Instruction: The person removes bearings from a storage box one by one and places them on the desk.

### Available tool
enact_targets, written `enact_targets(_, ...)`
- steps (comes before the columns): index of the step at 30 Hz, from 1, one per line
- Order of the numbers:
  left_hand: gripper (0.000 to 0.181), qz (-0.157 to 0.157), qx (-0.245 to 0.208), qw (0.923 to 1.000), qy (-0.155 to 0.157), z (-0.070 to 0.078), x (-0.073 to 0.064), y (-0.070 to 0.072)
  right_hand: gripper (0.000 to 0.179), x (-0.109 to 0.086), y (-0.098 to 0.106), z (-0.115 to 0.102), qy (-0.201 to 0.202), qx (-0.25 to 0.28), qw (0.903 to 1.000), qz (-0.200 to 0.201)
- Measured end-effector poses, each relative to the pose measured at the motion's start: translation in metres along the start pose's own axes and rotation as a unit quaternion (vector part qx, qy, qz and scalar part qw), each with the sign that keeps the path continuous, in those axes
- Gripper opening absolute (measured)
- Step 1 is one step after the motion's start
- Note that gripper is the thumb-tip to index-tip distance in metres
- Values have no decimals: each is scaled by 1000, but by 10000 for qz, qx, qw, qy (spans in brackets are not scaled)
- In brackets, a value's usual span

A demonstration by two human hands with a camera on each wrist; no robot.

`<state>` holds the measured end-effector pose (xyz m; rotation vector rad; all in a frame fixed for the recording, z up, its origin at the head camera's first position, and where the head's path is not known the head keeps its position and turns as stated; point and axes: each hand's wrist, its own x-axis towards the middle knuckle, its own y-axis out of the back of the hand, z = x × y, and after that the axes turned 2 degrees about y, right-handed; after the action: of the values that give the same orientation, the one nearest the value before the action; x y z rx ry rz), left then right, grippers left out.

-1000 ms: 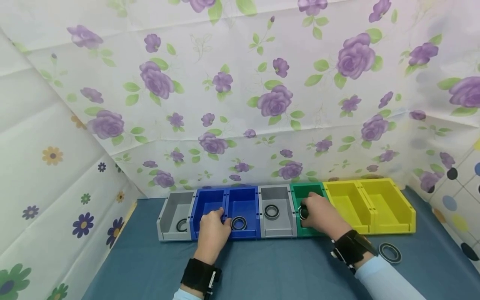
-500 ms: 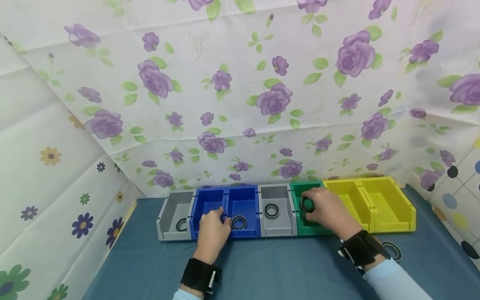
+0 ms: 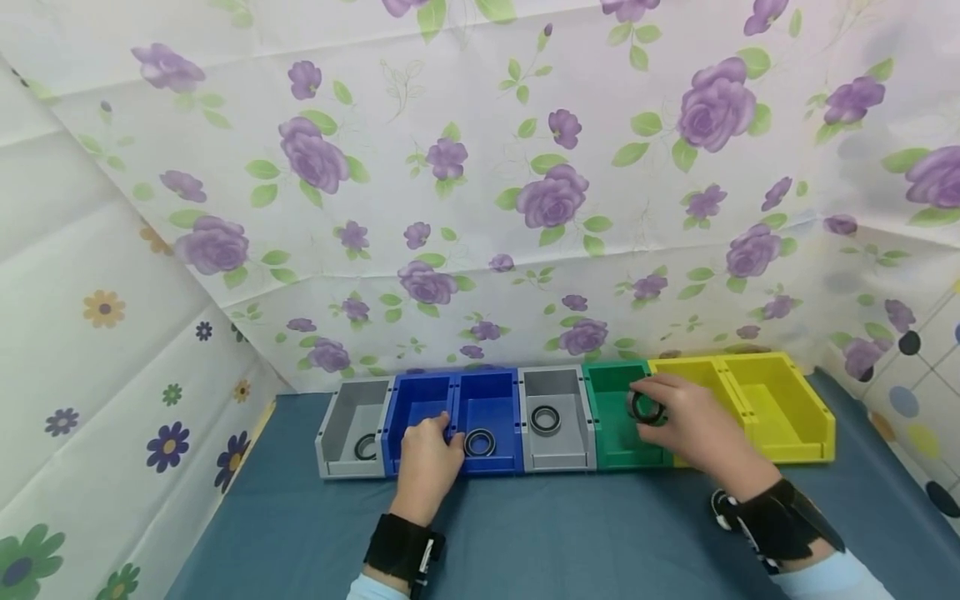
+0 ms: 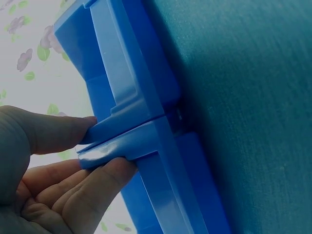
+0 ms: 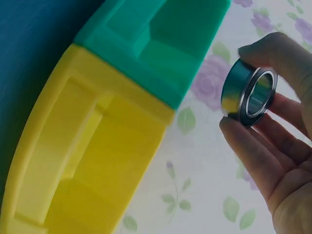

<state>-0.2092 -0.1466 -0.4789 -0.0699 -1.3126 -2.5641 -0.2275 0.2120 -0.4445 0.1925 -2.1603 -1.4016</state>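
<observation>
My left hand (image 3: 423, 467) pinches the adjoining walls of two blue bins (image 4: 131, 124), thumb on one side and fingers on the other. Between the thumb and fingers of my right hand (image 3: 693, 421) is a ball bearing (image 5: 234, 92), a dark-sealed metal ring. It is held on edge above the green bin (image 3: 611, 454), near the yellow bin (image 5: 131, 146) beside it, and touches neither. A second bearing (image 3: 480, 455) lies in the right blue bin (image 3: 487, 396). Another bearing (image 3: 535, 421) rests in the grey bin (image 3: 555, 461) beside the green one.
The bins stand in one row before a floral backdrop (image 3: 480, 208). At the left end, a grey bin (image 3: 352, 472) contains a partly hidden bearing (image 3: 358, 448). Another yellow bin (image 3: 780, 417) ends the row on the right. Blue-green cloth (image 3: 562, 533) covers the table in front.
My right hand has lifted the bearing out of the green bin and moved right. The right forearm now covers the bearing lying on the cloth. My left hand stays put.
</observation>
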Motion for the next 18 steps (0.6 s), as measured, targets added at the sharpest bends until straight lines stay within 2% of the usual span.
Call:
enact_targets(9, 38, 150, 78, 9998, -73, 0, 0, 1, 52, -29, 17, -2, -229, -122, 9994, 248)
enact_targets(13, 38, 98, 37, 9999, -66, 0, 0, 2, 47, -40, 22, -8, -256, -158, 9994, 164)
enact_targets(18, 39, 86, 51, 9999, -61, 1, 0, 1, 45, -53, 21, -16, -346, 77, 9992, -164)
